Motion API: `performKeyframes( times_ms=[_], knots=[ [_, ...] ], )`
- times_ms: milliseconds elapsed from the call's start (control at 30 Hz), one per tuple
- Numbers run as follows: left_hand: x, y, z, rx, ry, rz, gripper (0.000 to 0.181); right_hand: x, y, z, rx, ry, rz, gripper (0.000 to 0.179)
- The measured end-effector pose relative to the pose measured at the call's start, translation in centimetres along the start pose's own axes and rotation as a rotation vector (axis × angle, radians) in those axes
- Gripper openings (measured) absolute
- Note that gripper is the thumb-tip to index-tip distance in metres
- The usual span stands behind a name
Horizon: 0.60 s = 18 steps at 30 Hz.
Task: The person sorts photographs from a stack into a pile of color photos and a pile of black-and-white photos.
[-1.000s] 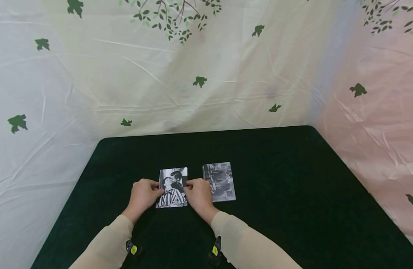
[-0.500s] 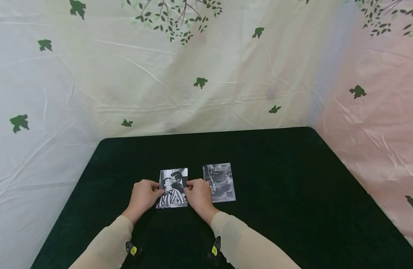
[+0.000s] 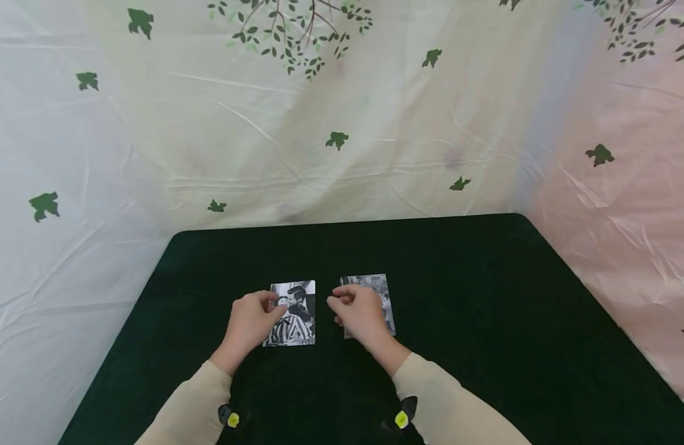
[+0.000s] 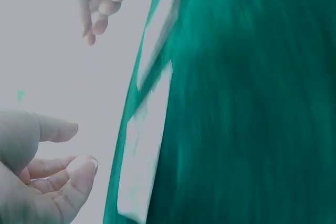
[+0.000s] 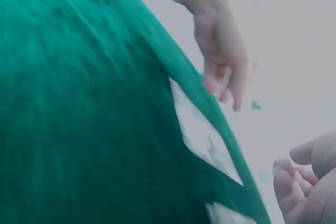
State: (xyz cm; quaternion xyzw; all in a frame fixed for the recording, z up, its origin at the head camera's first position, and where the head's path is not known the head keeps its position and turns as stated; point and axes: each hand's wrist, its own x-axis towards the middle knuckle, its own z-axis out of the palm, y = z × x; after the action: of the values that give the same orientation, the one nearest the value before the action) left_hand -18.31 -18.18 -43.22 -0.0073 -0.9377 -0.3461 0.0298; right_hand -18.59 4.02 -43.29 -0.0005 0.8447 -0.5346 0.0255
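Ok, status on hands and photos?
Left hand, right hand: empty, above table. Left photo, right photo: flat, gap between. In head view, right hand partly hides right photo.

Smooth paper prints are catching pale glare as matt, velvety-looking green cloth is covering the tabletop; a creased, fabric-like backdrop is showing soft sheen, and cloth sleeves are looking matt.

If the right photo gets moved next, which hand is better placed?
Probably the right hand: in the head view it overlaps the right photo and holds nothing. The left hand is also free, but sits at the left photo's far edge, across the gap.
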Motion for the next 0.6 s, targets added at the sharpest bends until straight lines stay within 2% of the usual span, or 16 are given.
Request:
performKeyframes(
  times_ms=[133, 267, 467, 600],
  knots=[
    [-0.3, 2.6, 1.5, -0.064, -0.012, 0.024, 0.031, 0.3, 1.6, -4.0, -0.021, 0.076, 0.051, 0.021],
    [-0.3, 4.9, 3.5, -0.121, -0.043, 0.051, 0.032, 0.6, 4.0, -6.7, -0.057, 0.111, 0.101, 0.022],
    [0.0, 7.1, 6.3, -0.150, -0.071, 0.068, 0.033, 0.8, 6.0, -7.9, -0.100, 0.111, 0.161, 0.027],
    [0.3, 7.7, 7.8, -0.155, -0.075, 0.058, 0.033, 0.9, 6.6, -7.8, -0.109, 0.100, 0.168, 0.030]
  ],
)
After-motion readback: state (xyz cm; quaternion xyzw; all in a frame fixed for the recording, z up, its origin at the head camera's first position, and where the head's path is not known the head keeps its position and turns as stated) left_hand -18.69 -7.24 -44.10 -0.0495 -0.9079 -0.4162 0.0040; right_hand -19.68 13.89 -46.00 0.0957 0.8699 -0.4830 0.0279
